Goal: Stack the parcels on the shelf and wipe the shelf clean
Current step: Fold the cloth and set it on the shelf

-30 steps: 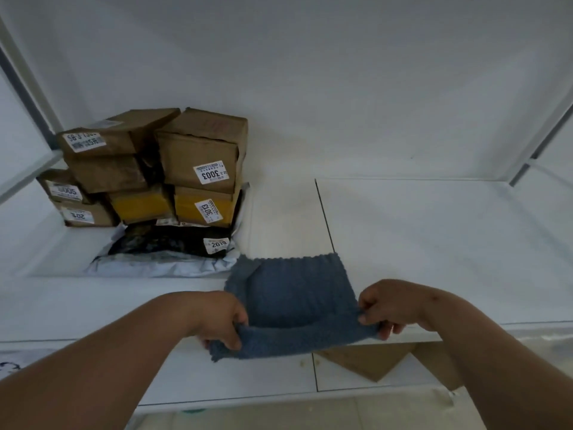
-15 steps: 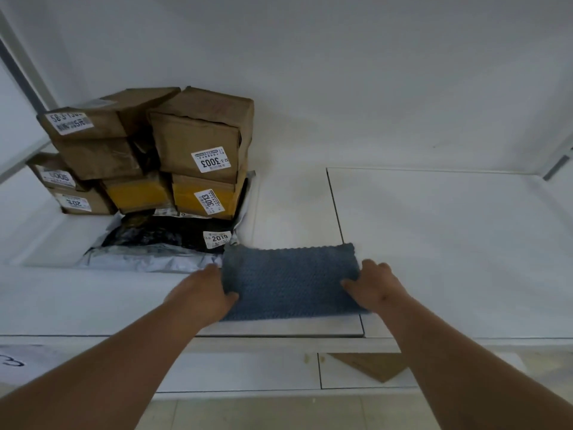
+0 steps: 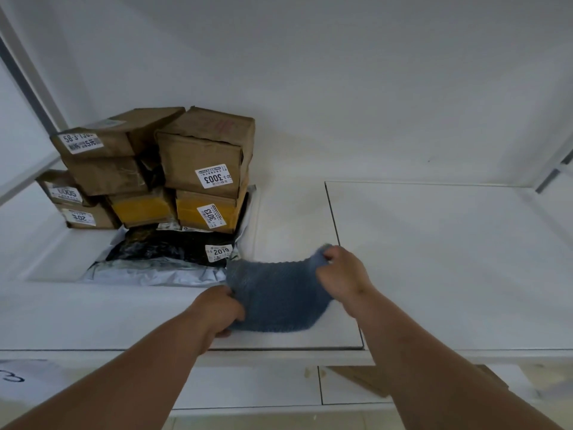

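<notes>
A blue knitted cloth (image 3: 276,293) lies bunched on the white shelf (image 3: 434,259) near its front edge. My left hand (image 3: 218,310) grips the cloth's near left corner. My right hand (image 3: 341,271) pinches its far right corner and lifts it off the shelf. At the back left stands a stack of brown cardboard parcels (image 3: 204,159) with white number labels, on top of a black plastic mailer (image 3: 167,249) and a grey mailer (image 3: 155,273).
The shelf's white back wall and side frames (image 3: 28,82) close it in. A seam (image 3: 333,218) splits the shelf board beside the cloth. A lower shelf (image 3: 248,386) holds a brown cardboard piece (image 3: 362,380) and a paper sheet (image 3: 18,377).
The cloth went from hanging off the front edge to lying flat on the shelf. Now my right hand has lifted its far right corner and the cloth is bunched between both hands.
</notes>
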Demonstrator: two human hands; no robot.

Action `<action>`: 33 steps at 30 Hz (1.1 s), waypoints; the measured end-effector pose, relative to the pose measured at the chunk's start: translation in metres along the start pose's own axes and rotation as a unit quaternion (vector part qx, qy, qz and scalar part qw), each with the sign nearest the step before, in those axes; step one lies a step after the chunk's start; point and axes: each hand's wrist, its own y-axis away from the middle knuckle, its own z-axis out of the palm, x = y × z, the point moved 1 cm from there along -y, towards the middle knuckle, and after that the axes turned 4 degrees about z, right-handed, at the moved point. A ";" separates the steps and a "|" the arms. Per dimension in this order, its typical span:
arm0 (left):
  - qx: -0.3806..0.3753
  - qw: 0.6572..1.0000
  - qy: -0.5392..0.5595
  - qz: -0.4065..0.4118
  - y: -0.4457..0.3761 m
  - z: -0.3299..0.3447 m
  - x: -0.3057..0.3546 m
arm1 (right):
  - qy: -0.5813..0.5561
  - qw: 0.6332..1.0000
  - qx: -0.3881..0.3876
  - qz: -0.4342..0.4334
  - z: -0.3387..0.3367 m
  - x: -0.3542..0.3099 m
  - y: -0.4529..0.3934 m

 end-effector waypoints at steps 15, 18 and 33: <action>-0.029 0.979 0.197 -0.043 0.005 0.006 -0.005 | 0.077 0.981 -0.167 0.062 0.041 0.008 0.019; -0.051 0.964 0.260 -0.026 0.010 0.008 0.014 | 0.019 0.982 -0.176 0.069 0.044 0.010 0.017; -0.250 0.952 0.172 0.047 0.063 -0.089 0.036 | -0.344 0.827 -0.441 0.058 0.052 -0.037 0.028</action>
